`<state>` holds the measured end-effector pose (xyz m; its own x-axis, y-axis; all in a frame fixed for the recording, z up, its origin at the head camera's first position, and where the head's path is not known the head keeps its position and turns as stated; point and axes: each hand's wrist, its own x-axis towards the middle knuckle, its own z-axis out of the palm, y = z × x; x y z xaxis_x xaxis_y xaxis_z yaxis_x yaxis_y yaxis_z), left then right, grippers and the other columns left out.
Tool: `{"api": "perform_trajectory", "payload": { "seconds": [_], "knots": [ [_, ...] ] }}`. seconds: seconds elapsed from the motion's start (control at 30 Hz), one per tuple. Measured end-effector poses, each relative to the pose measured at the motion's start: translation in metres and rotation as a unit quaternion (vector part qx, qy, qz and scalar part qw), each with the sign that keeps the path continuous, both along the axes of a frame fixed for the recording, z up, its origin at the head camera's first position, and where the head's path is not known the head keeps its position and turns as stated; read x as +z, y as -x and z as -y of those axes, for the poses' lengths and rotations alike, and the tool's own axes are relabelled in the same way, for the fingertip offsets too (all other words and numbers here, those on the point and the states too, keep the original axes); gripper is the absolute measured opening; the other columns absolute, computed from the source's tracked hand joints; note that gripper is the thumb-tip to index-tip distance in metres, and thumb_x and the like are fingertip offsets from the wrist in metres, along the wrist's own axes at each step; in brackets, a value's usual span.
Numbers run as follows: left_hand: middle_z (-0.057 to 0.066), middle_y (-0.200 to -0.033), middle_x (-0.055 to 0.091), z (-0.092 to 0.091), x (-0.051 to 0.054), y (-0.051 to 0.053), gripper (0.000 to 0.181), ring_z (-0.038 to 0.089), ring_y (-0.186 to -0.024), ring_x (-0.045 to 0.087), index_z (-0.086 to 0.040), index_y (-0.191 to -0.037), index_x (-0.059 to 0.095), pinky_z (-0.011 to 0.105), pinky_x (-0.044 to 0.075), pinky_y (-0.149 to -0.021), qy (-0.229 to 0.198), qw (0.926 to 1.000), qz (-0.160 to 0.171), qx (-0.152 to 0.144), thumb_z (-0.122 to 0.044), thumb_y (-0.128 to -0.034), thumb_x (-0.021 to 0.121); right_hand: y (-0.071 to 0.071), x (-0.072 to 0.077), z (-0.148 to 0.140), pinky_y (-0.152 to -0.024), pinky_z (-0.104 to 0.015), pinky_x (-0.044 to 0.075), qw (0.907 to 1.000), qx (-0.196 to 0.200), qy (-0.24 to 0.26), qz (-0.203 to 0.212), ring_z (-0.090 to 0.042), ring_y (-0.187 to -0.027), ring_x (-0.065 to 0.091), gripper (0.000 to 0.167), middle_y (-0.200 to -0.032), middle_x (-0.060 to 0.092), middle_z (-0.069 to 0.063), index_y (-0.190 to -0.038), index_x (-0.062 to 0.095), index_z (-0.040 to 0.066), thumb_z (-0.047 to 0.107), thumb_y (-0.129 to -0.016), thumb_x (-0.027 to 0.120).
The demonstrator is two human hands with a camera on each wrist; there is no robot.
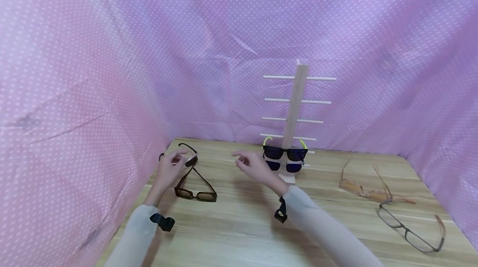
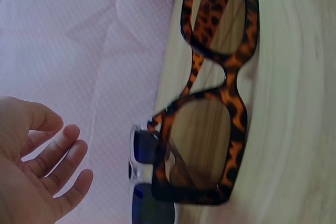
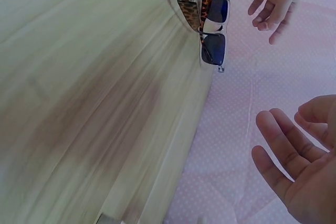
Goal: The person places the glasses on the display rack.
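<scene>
My left hand [image 1: 169, 171] hovers over the left side of the table, its fingers loosely bent and nothing between them. Beyond it lie clear-framed sunglasses with dark lenses [image 1: 191, 161], partly hidden by that hand in the head view. Closer to me rest tortoiseshell sunglasses [image 1: 205, 196] with brown lenses; the left wrist view shows their spotted frame [image 2: 239, 114] large, apart from the fingers. Near the table's middle, my right hand [image 1: 257, 169] is held in the air, left of the display stand. Its fingers [image 3: 286, 140] are relaxed and hold nothing.
A wooden display stand [image 1: 296, 97] with several white rods carries black sunglasses with yellow-green temples [image 1: 274, 153] above a light-framed pair [image 1: 293, 168]. At the right lie orange-tinted glasses [image 1: 352, 186] and thin-framed eyeglasses [image 1: 406, 230]. Pink dotted cloth [image 1: 239, 22] surrounds the table.
</scene>
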<state>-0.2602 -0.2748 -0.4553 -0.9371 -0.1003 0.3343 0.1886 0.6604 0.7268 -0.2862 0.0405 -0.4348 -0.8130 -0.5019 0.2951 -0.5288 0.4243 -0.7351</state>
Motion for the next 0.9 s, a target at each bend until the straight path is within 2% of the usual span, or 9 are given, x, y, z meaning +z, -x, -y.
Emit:
{"api": "perform_trajectory", "payload": {
  "seconds": [0.1,0.27,0.37,0.57,0.7,0.77,0.9],
  "knots": [
    [0.023,-0.1,0.072,0.008,-0.005,0.001,0.026,0.028,-0.092,0.068,0.002,-0.121,0.07,0.017,0.052,-0.079,-0.003,0.9998,-0.006,0.02,0.0,-0.0961,0.062,0.001,0.0,0.008,-0.058,-0.018,0.047,0.9998,-0.009,-0.013,-0.014,-0.002,-0.065,0.058,0.027,-0.086,0.075,-0.008,-0.124,0.071,0.008,0.01,-0.099,0.063],
    [0.022,-0.107,0.07,0.019,-0.007,-0.002,0.029,0.031,-0.102,0.066,-0.001,-0.126,0.068,0.014,0.047,-0.082,-0.008,0.9984,0.033,0.045,-0.004,-0.0986,0.058,0.004,-0.001,0.02,-0.065,-0.02,0.051,0.999,-0.015,-0.041,-0.009,-0.005,-0.072,0.062,0.027,-0.093,0.075,-0.004,-0.126,0.071,0.012,0.013,-0.1,0.062],
    [0.024,-0.107,0.07,0.023,-0.006,-0.005,0.029,0.033,-0.103,0.065,0.001,-0.125,0.068,0.018,0.048,-0.083,-0.013,0.9976,0.037,0.057,-0.003,-0.0983,0.058,0.005,-0.001,0.028,-0.07,-0.022,0.053,0.9988,-0.011,-0.047,-0.004,-0.01,-0.079,0.066,0.028,-0.098,0.075,-0.005,-0.127,0.07,0.012,0.014,-0.101,0.061],
    [0.029,-0.111,0.068,0.029,-0.01,-0.008,0.029,0.041,-0.107,0.064,0.007,-0.123,0.066,0.046,0.048,-0.096,-0.022,0.997,0.031,0.067,-0.001,-0.096,0.058,0.008,0.0,0.041,-0.074,-0.025,0.055,0.9987,-0.001,-0.051,-0.007,-0.016,-0.085,0.069,0.029,-0.102,0.075,-0.007,-0.128,0.069,0.009,0.015,-0.101,0.061],
    [0.033,-0.113,0.066,0.034,-0.017,-0.01,0.028,0.046,-0.106,0.061,0.011,-0.12,0.066,0.055,0.046,-0.097,-0.032,0.9973,0.012,0.065,0.002,-0.0941,0.059,0.01,-0.003,0.048,-0.075,-0.025,0.055,0.9985,0.005,-0.055,-0.003,-0.016,-0.086,0.069,0.03,-0.103,0.075,-0.007,-0.129,0.068,0.007,0.014,-0.101,0.06],
    [0.034,-0.114,0.065,0.036,-0.019,-0.011,0.028,0.045,-0.106,0.06,0.011,-0.119,0.066,0.053,0.046,-0.096,-0.029,0.9972,0.007,0.069,0.002,-0.0934,0.059,0.011,-0.005,0.051,-0.075,-0.025,0.055,0.9984,0.006,-0.057,-0.007,-0.017,-0.086,0.069,0.029,-0.102,0.075,-0.008,-0.128,0.069,0.008,0.013,-0.1,0.061],
    [0.032,-0.117,0.061,0.041,-0.023,-0.013,0.03,0.032,-0.094,0.058,0.011,-0.12,0.067,0.037,0.046,-0.084,-0.015,0.9965,0.02,0.079,0.002,-0.0919,0.06,0.013,-0.011,0.056,-0.075,-0.025,0.055,0.9984,0.001,-0.056,-0.01,-0.018,-0.087,0.07,0.029,-0.104,0.075,-0.008,-0.127,0.069,0.009,0.012,-0.1,0.061]
  ]
}}
